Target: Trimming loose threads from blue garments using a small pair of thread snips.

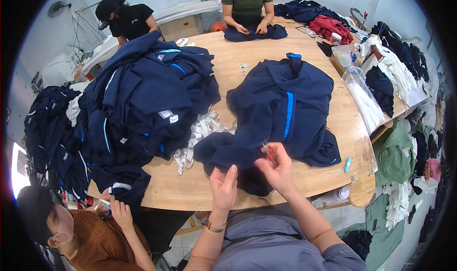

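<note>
A navy garment (pixel 266 114) with a bright blue stripe lies spread on the wooden table in front of me. My left hand (pixel 223 187) is closed on the near edge of its cloth, thumb on top, by the table's front. To the right, my right hand (pixel 277 167) grips small red-handled thread snips (pixel 269 153), their metal tips pointing up and away over the cloth. Part of the snips is hidden by my fingers. The cloth bunches between my two hands and hangs toward the table's near edge.
A tall heap of navy garments (pixel 138 90) fills the table's left side, with white tape strips (pixel 204 128) beside it. A cyan marker (pixel 347 165) lies at right, near a clear plastic bag (pixel 364 97). Co-workers sit at near left, far left and far side.
</note>
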### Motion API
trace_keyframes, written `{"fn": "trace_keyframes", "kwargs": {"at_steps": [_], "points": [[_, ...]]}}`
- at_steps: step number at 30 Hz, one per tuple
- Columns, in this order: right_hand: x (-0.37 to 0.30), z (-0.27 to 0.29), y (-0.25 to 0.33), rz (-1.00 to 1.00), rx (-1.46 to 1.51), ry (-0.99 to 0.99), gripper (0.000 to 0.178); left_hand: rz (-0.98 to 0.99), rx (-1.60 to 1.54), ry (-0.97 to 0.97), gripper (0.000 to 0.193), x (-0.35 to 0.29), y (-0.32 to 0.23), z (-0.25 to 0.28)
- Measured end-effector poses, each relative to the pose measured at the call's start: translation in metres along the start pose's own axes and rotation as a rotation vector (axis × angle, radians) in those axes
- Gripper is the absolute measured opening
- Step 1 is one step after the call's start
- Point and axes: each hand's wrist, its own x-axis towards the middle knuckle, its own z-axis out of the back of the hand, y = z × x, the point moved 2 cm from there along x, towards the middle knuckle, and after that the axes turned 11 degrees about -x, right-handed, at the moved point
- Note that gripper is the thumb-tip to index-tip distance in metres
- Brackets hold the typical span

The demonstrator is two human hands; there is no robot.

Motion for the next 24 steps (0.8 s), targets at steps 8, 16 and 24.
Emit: {"fn": "trace_keyframes", "kwargs": {"at_steps": [8,16,24], "points": [[0.004,-0.019,0.008,0.354,-0.25,0.005,0.023,0.184,-0.221,0.08,0.028,-0.006,0.005,-0.011],[-0.008,-0.006,0.027,0.689,-0.282,-0.004,0.017,0.254,-0.297,-0.017,0.023,-0.002,0.0,-0.012],[-0.001,-0.014,0.017,0.514,-0.473,-0.124,0.026,0.144,-0.171,0.018,0.023,-0.005,0.014,-0.006]]}}
